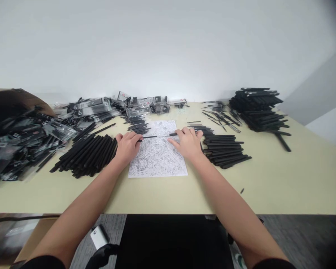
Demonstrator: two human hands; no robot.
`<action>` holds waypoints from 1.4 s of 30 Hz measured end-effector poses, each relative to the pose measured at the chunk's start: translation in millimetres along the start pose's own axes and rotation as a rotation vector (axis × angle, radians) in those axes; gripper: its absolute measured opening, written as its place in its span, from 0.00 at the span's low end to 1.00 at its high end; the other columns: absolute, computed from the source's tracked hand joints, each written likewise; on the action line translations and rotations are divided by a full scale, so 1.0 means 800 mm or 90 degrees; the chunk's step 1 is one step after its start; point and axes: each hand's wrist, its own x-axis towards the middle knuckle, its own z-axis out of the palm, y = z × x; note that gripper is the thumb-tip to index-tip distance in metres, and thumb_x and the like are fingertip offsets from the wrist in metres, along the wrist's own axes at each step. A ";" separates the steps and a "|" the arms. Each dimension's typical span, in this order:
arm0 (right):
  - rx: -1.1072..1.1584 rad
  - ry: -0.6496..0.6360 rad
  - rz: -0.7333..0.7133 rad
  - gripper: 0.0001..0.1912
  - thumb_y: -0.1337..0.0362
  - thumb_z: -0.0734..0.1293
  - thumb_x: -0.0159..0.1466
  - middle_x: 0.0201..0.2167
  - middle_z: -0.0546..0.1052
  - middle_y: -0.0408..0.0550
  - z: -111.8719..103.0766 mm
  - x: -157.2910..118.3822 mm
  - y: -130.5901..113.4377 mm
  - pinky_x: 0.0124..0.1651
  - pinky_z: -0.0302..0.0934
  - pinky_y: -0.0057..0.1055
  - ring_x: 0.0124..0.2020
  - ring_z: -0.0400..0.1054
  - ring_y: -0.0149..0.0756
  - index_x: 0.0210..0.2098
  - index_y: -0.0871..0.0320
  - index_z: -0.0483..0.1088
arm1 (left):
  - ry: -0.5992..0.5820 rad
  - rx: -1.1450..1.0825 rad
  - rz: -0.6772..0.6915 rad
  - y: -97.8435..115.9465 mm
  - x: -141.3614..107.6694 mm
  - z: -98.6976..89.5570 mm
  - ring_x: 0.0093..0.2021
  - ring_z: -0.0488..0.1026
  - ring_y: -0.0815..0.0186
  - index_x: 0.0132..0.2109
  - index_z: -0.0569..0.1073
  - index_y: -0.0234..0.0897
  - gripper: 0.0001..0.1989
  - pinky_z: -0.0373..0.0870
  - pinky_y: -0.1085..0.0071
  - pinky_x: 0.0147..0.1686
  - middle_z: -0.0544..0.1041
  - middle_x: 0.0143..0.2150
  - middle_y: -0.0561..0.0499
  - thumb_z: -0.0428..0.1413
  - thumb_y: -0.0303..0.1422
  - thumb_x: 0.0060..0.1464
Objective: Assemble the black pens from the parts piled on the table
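My left hand is closed on a thin black stick, which points right above the sheet of paper. The sheet is covered in dense scribbled black lines. Across a gap, my right hand has its fingers curled round a dark, pen-like tube, whose end sticks out to the left. Most of the tube is hidden by the fingers. A pile of thick black tubes lies beside my left wrist, and a second stack of black tubes is just right of my right hand.
Clear plastic packets with black sticks run along the wall. More packets spill from a cardboard box at left. Thin loose sticks lie behind the right stack, near a tall heap of black tubes. A small dark piece is near the front edge.
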 end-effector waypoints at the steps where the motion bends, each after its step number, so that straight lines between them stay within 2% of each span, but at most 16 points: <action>1: -0.002 0.009 0.002 0.30 0.40 0.56 0.67 0.47 0.73 0.56 0.000 0.000 0.001 0.48 0.41 0.46 0.48 0.59 0.51 0.50 0.55 0.73 | 0.016 -0.007 0.017 0.001 0.000 -0.001 0.44 0.73 0.58 0.42 0.76 0.40 0.11 0.51 0.59 0.41 0.79 0.40 0.48 0.49 0.27 0.62; 6: 0.006 0.045 -0.008 0.31 0.37 0.56 0.66 0.45 0.74 0.55 0.004 0.000 0.003 0.47 0.40 0.44 0.46 0.59 0.49 0.48 0.55 0.74 | 0.063 -0.027 0.057 0.002 -0.002 -0.001 0.41 0.73 0.60 0.42 0.76 0.41 0.11 0.51 0.60 0.40 0.79 0.38 0.49 0.49 0.26 0.61; 16: 0.038 0.137 0.020 0.30 0.37 0.57 0.64 0.39 0.73 0.52 0.010 -0.001 0.002 0.45 0.38 0.42 0.43 0.57 0.46 0.41 0.54 0.76 | 0.079 -0.030 0.068 0.001 -0.003 0.001 0.41 0.72 0.60 0.41 0.76 0.41 0.11 0.50 0.59 0.40 0.79 0.38 0.50 0.50 0.25 0.61; 26: 0.044 0.135 0.010 0.31 0.36 0.56 0.64 0.39 0.73 0.50 0.006 -0.003 0.001 0.44 0.38 0.42 0.43 0.56 0.44 0.41 0.53 0.77 | 0.085 -0.019 0.080 0.002 -0.003 0.001 0.40 0.72 0.60 0.40 0.76 0.40 0.11 0.49 0.59 0.40 0.79 0.38 0.50 0.49 0.25 0.61; 36: 0.030 0.134 -0.005 0.30 0.37 0.56 0.65 0.39 0.74 0.51 0.007 -0.003 -0.002 0.45 0.39 0.42 0.43 0.58 0.44 0.40 0.54 0.76 | 0.070 -0.001 0.050 0.006 -0.004 0.001 0.39 0.73 0.60 0.41 0.75 0.40 0.10 0.50 0.59 0.40 0.79 0.37 0.50 0.50 0.25 0.61; 42: 0.030 0.131 -0.029 0.32 0.35 0.56 0.64 0.40 0.74 0.52 0.006 -0.006 -0.011 0.47 0.40 0.44 0.44 0.58 0.46 0.40 0.55 0.77 | 0.067 -0.015 0.086 0.016 -0.006 -0.001 0.39 0.72 0.61 0.40 0.76 0.40 0.10 0.51 0.59 0.42 0.79 0.36 0.49 0.49 0.29 0.63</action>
